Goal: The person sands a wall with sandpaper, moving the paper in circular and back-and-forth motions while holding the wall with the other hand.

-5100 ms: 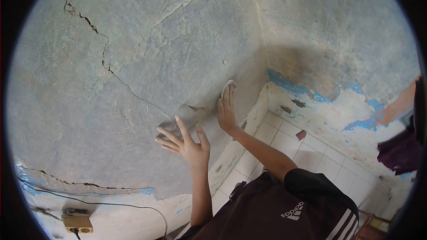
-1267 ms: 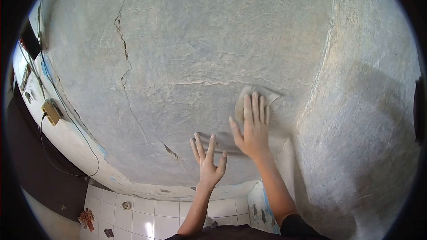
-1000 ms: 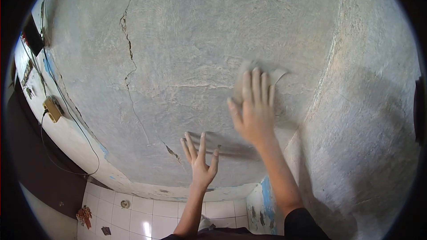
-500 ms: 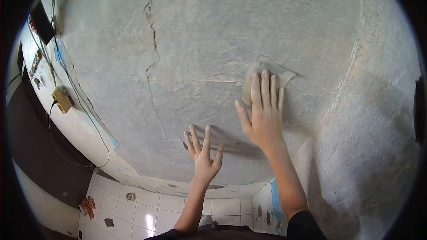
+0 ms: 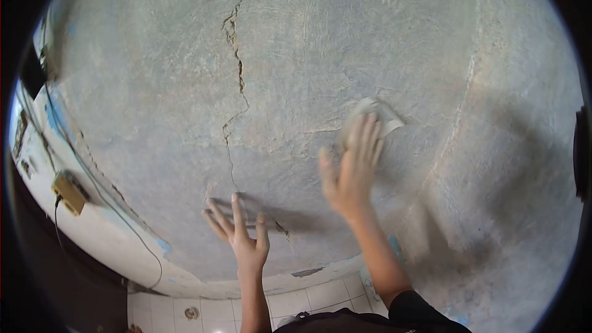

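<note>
My right hand [image 5: 356, 169] presses a pale, limp sheet that looks like sandpaper [image 5: 390, 118] against the grey plastered wall [image 5: 327, 43]. Its fingers lie long over the sheet, the thumb stands apart, and motion blurs them. One corner of the sheet folds up on the right. Lower down and to the left, my left hand [image 5: 243, 237] is open, fingers spread against the wall with nothing in them. Just above its fingertips ends a long jagged crack [image 5: 240, 74]. A short dark gouge [image 5: 281, 228] shows right of that hand.
At the left, a yellowish power socket block [image 5: 69, 192] with a plugged-in cable [image 5: 132, 222] hangs on a white wall. White floor tiles [image 5: 308, 299] lie below. To the right, the wall turns at a rough corner ridge [image 5: 459, 111] and bulges.
My left hand has shifted left along the wall, from beside the gouge to under the crack. The right hand has slid left with the sheet. The whole view has tilted upward.
</note>
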Tool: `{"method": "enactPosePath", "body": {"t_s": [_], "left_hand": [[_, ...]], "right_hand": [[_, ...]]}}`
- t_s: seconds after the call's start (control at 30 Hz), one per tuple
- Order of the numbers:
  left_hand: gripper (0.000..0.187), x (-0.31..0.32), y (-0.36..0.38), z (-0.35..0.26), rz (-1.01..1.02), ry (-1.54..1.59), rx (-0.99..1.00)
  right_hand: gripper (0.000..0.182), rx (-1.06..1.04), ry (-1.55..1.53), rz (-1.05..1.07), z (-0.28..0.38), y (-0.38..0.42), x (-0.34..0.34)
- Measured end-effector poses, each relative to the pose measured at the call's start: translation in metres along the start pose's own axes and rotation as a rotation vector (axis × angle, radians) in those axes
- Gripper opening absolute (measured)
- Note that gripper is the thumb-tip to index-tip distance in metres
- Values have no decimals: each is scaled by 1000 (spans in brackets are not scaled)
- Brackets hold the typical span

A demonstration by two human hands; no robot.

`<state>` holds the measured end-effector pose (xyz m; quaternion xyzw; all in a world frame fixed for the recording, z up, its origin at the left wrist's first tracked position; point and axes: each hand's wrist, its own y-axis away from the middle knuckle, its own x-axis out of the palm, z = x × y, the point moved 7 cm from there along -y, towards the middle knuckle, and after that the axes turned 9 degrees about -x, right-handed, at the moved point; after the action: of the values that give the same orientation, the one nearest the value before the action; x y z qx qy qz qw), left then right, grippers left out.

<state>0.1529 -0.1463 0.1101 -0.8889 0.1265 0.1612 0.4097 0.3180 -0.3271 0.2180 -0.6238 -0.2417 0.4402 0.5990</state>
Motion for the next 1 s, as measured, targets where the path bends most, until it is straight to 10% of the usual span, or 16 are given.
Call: {"method": "enactPosePath", "body": {"t_s": [0.2,0.37,0.6,0.73,1.0], "left_hand": [[61,-39,-35,49,-147,-110,79],[62,-57,-42,79,-45,-101,115],[62,-57,-38,86,38,-169,190],[61,-68,-38,96,100,-140,207],[59,-81,-37,124,132,-139,102]], "right_hand": [[90,-162,126,242,71,34,38],[89,262,67,2,20,-4,1],[91,75,136,163,106,23,32],[92,340,27,-15,65,21,25],[86,-152,41,428,198,91,89]]}}
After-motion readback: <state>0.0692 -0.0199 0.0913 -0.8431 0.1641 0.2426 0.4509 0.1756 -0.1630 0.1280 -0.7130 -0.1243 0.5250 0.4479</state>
